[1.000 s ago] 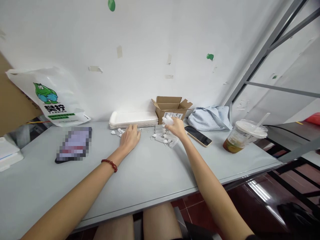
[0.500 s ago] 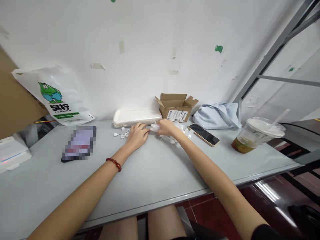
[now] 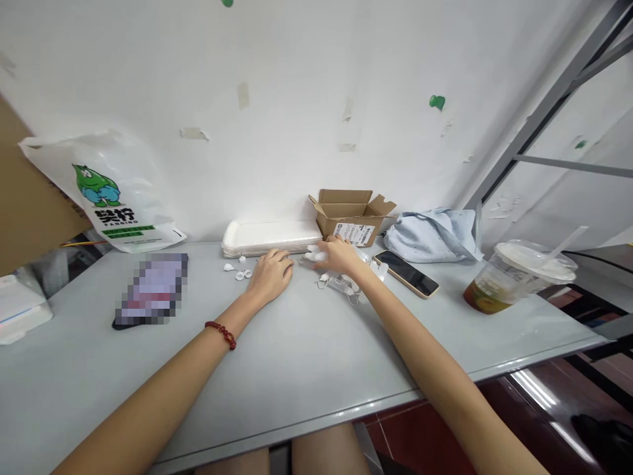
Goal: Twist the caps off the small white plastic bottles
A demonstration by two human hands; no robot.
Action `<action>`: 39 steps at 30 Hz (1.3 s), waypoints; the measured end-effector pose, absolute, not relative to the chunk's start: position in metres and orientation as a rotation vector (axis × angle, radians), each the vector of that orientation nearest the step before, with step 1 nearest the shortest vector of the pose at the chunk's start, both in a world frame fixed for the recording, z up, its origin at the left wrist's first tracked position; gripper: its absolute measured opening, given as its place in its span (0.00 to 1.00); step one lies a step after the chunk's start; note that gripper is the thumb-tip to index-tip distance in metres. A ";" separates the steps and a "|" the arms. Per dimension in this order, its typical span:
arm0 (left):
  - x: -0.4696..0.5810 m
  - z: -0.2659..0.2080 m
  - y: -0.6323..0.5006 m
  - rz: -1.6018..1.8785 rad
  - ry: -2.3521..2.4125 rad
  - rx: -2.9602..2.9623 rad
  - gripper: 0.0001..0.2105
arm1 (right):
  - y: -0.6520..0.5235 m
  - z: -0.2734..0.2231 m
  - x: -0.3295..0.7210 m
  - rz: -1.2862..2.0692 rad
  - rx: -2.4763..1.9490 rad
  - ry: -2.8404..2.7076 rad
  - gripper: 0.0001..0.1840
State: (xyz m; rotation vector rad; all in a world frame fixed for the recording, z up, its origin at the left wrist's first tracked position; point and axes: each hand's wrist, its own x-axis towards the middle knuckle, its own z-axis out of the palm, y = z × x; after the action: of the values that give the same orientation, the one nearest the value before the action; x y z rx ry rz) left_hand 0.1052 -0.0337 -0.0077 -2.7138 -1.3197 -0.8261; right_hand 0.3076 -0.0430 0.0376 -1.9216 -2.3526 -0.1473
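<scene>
My left hand [image 3: 271,276] lies palm down on the grey table, fingers stretched out and holding nothing. Just left of it are several small white caps [image 3: 240,275]. Over a loose pile of small clear plastic tubes [image 3: 341,285] with white loops, my right hand [image 3: 337,254] has its fingers bent around a clear plastic tube [image 3: 315,254]. Its fingertips are slightly blurred, and the hand covers part of the pile.
Behind the hands are a stack of white trays [image 3: 271,232] and an open cardboard box [image 3: 352,218]. To the right are a phone [image 3: 408,274], a light blue cloth [image 3: 432,235] and a drink cup [image 3: 514,277]. A pixelated dark-edged object [image 3: 153,290] and a white bag [image 3: 106,191] are left.
My right hand has shifted slightly right and uncovers more of the tubes in the pile. The left hand stays in nearly the same place. The whole view has tilted a little.
</scene>
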 end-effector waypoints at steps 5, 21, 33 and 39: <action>0.105 -0.007 -0.034 -0.848 -1.303 -2.718 0.14 | -0.047 0.039 0.310 -0.067 -1.869 -2.382 0.33; 0.105 -0.010 -0.036 -0.837 -1.142 -2.709 0.14 | -0.055 0.052 0.318 0.121 -1.657 -2.256 0.24; 0.107 -0.011 -0.036 -0.852 -1.115 -2.694 0.11 | -0.052 0.047 0.322 0.113 -1.633 -2.305 0.13; 0.107 -0.010 -0.039 -0.929 -1.111 -2.683 0.11 | -0.059 0.065 0.335 0.080 -1.616 -2.186 0.13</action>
State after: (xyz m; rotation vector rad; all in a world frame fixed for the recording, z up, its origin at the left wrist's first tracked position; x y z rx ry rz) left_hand 0.1066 -0.0389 -0.0100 -2.6833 -1.1110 -0.9286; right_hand 0.3353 -0.0585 0.0654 -1.6155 -2.1863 0.0801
